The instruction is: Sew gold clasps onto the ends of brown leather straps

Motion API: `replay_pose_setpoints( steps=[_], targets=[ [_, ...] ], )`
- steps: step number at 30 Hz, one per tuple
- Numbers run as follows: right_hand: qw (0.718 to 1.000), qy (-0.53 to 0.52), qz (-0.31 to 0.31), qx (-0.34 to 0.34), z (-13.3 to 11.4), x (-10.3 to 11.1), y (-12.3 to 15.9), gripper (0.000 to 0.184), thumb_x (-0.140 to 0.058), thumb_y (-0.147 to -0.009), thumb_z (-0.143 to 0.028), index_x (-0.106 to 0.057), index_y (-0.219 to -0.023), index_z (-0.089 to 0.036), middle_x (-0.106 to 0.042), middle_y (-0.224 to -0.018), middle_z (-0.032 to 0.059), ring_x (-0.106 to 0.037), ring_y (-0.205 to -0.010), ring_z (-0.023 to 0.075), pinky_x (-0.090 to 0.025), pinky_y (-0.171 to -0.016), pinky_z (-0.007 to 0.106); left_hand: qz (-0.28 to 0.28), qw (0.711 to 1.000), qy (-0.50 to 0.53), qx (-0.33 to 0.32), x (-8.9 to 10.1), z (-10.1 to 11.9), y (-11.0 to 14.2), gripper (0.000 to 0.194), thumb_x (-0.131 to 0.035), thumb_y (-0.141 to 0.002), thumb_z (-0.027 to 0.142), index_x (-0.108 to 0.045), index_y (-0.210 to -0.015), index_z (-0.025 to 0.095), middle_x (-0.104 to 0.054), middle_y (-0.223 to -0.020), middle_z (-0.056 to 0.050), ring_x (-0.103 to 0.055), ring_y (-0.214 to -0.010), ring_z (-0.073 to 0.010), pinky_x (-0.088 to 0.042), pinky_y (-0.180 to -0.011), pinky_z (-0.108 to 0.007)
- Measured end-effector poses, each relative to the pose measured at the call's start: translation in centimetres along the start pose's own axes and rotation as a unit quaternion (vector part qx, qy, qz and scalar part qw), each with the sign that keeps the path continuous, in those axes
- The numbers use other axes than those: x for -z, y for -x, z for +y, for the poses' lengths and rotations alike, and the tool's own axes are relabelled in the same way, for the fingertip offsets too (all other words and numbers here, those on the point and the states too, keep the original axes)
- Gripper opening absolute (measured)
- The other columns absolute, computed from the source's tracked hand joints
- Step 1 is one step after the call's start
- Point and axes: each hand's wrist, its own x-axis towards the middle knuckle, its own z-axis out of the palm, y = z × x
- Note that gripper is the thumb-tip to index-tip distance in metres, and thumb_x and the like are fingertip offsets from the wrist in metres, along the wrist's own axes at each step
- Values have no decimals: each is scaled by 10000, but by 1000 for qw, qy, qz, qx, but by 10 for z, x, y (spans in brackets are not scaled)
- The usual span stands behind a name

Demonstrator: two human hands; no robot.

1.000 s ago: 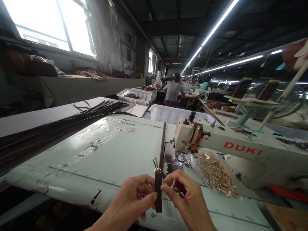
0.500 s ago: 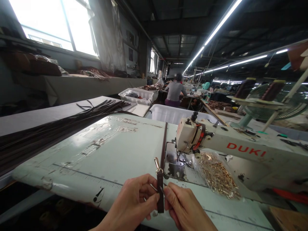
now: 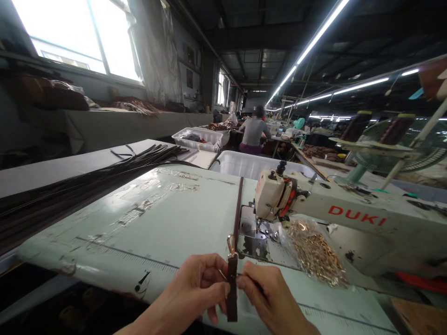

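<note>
My left hand (image 3: 199, 288) pinches a dark brown strap (image 3: 232, 298) near the front edge of the table. At the strap's top end is a gold snap hook (image 3: 230, 245). A long, narrow brown strip (image 3: 239, 204) runs away behind the hook across the tabletop; whether it joins the held piece I cannot tell. On the strap's right side, my right hand (image 3: 267, 293) is closed, fingertips at the strap's edge. A thin dark tip shows between those fingertips and the strap, but its kind is hidden.
A sewing machine (image 3: 314, 200) stands to the right, with a plastic bag of gold hooks (image 3: 316, 253) beneath its arm. Many dark straps (image 3: 87, 190) lie at left. White bins (image 3: 244, 163) stand behind the table. A person (image 3: 253, 132) sits farther back.
The strap and hook have come slightly down, towards me, and the strap's lower end sits lower. My right hand has shifted a little at the strap's edge.
</note>
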Motion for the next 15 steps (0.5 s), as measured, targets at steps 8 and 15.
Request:
replay_pose_setpoints(
  steps=[8, 15],
  targets=[
    [960, -231, 120, -106, -3, -6, 3, 465, -480, -956, -563, -448, -684, -187, -367, -516, -61, -303, -442, 84, -251, -448, 210, 10, 1000, 18, 13, -4, -7, -4, 204, -673, -699, 268, -605, -794, 100, -647, -615, -59, -621, -563, -159, -462, -455, -188],
    [992, -46, 112, 29, -5, 1, -2, 138, -708, -876, -299, -617, -930, -210, -565, -912, 3, -524, -686, 105, -412, -593, 199, 9, 1000, -1, -4, -4, -10, -1, 164, -668, -761, 250, -593, -806, 112, -646, -623, -41, -600, -549, -135, -499, -500, -210]
  ],
)
